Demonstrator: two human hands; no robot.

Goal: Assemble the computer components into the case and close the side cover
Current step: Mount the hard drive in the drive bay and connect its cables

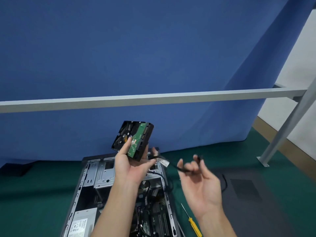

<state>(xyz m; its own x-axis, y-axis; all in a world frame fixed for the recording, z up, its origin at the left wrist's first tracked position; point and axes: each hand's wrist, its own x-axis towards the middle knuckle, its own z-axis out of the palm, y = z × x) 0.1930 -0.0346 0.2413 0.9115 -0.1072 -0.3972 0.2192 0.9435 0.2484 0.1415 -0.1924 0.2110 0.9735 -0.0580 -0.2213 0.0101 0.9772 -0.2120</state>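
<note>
The open case (89,177) lay on its side on the green surface, its power supply (83,219) at the near left corner. Above it the left hand (130,166) gripped the hard drive (135,139) by its lower end – raised, tilted, green circuit board facing the wearer. A black cable (176,168) ran from beside that hand to the right hand (201,183), whose fingers curled around it. Further right lay a yellow screwdriver (194,224), then the dark side cover (256,194) – flat, just beside the case
</note>
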